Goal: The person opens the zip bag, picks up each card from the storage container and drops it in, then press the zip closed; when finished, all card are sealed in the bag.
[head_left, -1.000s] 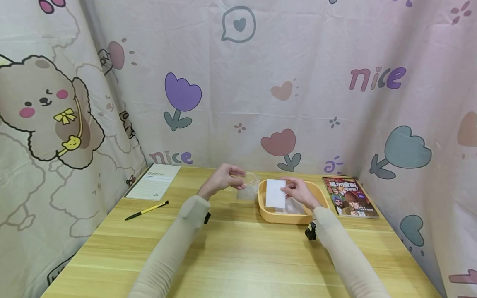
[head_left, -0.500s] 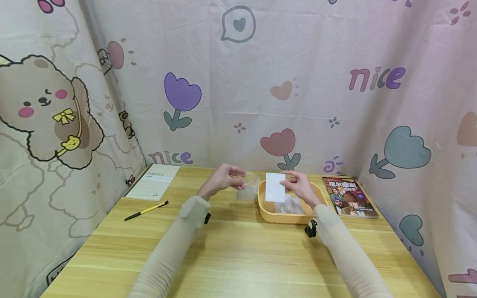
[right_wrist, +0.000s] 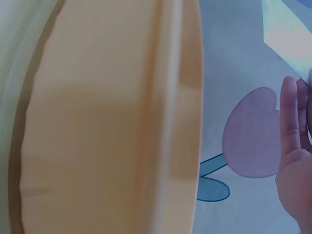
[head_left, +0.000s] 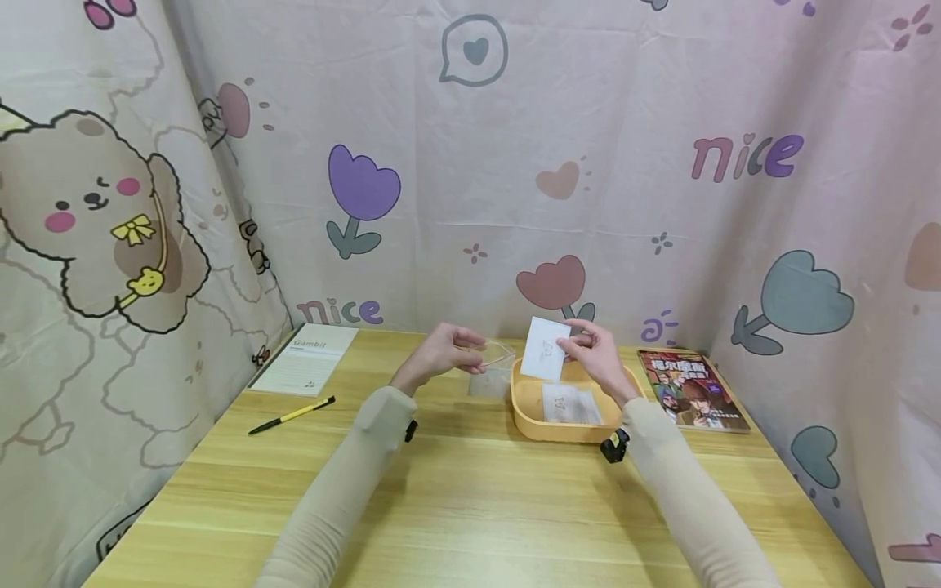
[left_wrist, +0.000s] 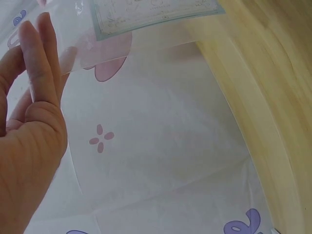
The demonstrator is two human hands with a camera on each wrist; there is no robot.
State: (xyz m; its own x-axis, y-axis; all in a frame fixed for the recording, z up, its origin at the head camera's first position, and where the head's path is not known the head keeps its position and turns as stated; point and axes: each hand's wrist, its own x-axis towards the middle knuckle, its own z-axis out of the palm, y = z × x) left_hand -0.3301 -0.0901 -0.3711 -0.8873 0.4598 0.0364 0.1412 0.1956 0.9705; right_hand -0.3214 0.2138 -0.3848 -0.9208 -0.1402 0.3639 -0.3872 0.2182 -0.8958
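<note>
Toward the back of the table, my left hand (head_left: 444, 355) pinches the edge of a clear plastic bag (head_left: 500, 357). A printed sheet with a pale green border (left_wrist: 156, 17) shows through the plastic in the left wrist view. My right hand (head_left: 599, 355) holds a white card (head_left: 544, 349) with a faint drawing on it, tilted above a yellow-orange plastic basket (head_left: 559, 432). Inside the basket lie white cards (head_left: 562, 404), seemingly with clear plastic among them. Only a bright corner of the held card (right_wrist: 287, 36) shows in the right wrist view.
A comic-style book (head_left: 694, 390) lies right of the basket. At the left are a white Gambit notepad (head_left: 305, 359) and a yellow and black pen (head_left: 292, 415). A printed curtain (head_left: 441, 163) hangs behind the wooden table (head_left: 470, 506).
My right hand has lifted the white card upward from the basket and tilted it, so its drawing shows. The cards inside are more visible. My left hand and the bag stay put.
</note>
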